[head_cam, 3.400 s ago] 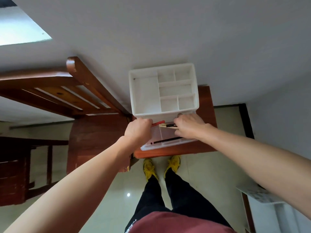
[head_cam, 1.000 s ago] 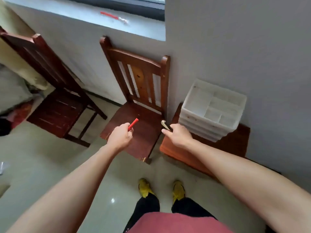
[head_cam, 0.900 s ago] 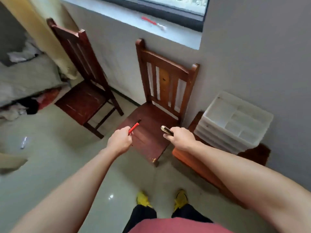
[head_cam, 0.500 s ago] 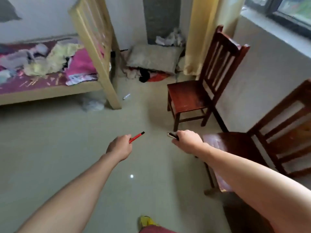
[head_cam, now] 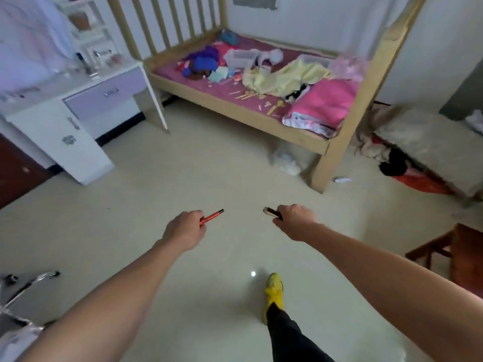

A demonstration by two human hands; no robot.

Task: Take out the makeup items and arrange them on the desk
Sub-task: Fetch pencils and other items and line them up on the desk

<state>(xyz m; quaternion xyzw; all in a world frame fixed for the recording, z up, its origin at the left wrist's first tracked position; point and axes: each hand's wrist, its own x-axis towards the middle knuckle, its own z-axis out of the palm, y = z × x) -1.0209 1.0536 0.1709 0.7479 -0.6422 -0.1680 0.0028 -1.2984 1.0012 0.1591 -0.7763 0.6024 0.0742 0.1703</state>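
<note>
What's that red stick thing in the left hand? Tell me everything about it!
The red pencil is a thin, straight stick, smooth and shiny red, with a short black tip at its far end. Only the front part shows. The rest is hidden inside the left hand, whose fingers curl around it. It tilts up and to the right, held in the air above the pale floor. Nothing else touches it.

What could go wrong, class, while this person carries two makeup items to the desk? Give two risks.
The left hand grips the red pencil by one end, and the dark item in the right hand also sticks out; either might slip out mid-stride onto the floor. The desk already carries blurred bottles, so setting items down could knock one over.
</note>
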